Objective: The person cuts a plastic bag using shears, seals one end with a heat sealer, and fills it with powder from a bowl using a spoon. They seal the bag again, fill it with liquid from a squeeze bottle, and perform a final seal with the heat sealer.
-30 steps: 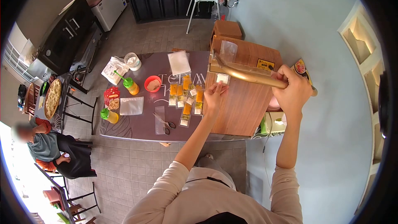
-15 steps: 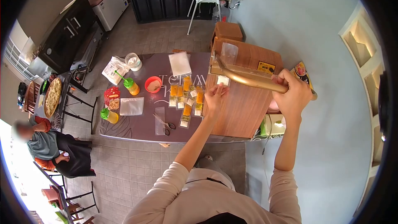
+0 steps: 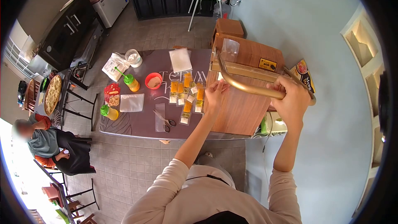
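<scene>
We saw right hand [image 3: 291, 98] fisted round brass lever [image 3: 248, 87], centre right | left hand [image 3: 214, 94] pinched small packet [image 3: 220, 77] — centre, on wooden box [image 3: 240, 114].

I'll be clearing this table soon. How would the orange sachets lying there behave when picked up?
The sachets look thin and flat, so they are probably light and floppy. Their clear plastic seems glossy, so they may be slightly slippery. Lying flat, they are unlikely to roll or tip.

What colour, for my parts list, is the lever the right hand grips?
Shiny gold lever, clearest in the head view.
</scene>
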`<state>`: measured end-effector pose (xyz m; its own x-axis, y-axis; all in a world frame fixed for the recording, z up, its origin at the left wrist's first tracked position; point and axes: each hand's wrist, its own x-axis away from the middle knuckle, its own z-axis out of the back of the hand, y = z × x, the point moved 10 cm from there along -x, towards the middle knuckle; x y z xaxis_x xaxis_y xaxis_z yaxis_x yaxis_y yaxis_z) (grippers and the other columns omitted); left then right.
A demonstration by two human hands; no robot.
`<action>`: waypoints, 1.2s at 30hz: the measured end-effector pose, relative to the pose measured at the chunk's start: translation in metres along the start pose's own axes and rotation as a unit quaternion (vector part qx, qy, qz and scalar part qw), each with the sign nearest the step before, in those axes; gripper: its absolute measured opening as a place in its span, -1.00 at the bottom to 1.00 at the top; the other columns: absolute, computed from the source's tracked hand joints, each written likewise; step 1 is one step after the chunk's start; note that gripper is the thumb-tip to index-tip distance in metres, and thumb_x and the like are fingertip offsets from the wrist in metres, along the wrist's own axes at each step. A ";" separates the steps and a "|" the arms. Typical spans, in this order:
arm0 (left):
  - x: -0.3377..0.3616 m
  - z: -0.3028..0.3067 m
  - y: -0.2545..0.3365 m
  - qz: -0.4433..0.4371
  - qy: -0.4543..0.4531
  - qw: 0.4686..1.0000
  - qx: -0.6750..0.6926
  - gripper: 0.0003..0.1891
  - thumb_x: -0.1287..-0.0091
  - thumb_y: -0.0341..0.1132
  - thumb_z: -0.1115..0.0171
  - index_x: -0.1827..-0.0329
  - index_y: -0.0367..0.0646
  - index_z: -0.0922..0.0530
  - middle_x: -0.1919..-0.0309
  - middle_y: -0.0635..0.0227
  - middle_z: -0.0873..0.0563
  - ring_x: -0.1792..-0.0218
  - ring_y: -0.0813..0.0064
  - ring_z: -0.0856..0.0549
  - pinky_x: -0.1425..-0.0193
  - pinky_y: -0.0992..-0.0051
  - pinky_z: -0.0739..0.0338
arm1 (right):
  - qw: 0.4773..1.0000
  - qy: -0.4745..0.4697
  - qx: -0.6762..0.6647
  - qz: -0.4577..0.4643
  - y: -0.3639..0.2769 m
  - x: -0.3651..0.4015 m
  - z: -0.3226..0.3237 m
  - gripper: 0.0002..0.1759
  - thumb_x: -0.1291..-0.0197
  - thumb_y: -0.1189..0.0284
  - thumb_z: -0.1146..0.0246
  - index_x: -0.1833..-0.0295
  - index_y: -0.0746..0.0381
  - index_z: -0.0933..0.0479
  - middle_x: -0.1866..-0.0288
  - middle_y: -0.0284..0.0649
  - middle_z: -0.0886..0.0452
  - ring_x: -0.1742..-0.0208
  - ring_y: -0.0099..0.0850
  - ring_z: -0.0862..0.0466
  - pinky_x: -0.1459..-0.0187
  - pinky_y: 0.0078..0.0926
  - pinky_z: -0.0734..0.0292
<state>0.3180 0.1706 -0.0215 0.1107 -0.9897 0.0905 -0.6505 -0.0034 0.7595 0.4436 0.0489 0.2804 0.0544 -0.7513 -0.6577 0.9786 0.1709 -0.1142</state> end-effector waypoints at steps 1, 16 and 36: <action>-0.001 0.000 0.002 -0.015 -0.001 1.000 -0.011 -0.81 -0.26 -0.35 -0.11 0.29 -0.35 -0.55 0.40 0.25 -0.65 0.35 0.48 -0.67 0.28 0.54 -0.60 | 1.000 -0.025 -0.011 0.001 0.000 0.003 -0.004 -0.67 0.19 0.31 -0.37 0.67 0.18 -0.34 0.80 -0.37 -0.34 0.73 -0.43 -0.34 0.64 -0.49 -0.15; 0.001 -0.003 0.007 -0.007 -0.016 1.000 0.016 -0.89 -0.22 -0.50 -0.08 0.28 -0.37 -0.54 0.39 0.22 -0.66 0.34 0.43 -0.68 0.27 0.56 -0.60 | 0.968 -0.247 -0.024 -0.042 0.007 0.061 -0.058 -0.94 0.29 0.46 -0.24 0.62 0.16 -0.47 0.71 -0.19 -0.48 0.60 -0.23 -0.53 0.55 -0.33 -0.35; 0.004 -0.003 0.006 0.003 -0.009 1.000 0.027 -0.73 -0.14 -0.21 -0.27 0.38 -0.32 -0.57 0.46 0.26 -0.64 0.36 0.42 -0.67 0.23 0.50 -0.61 | 0.949 -0.306 -0.046 -0.059 0.016 0.103 -0.099 -0.89 0.32 0.42 -0.24 0.59 0.18 -0.46 0.69 -0.17 -0.48 0.57 -0.18 -0.52 0.52 -0.30 -0.37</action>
<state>0.3166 0.1667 -0.0151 0.0922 -0.9923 0.0832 -0.6915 -0.0037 0.7224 0.4449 0.0372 0.1366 0.0777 -0.9935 -0.0836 0.9653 0.0960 -0.2430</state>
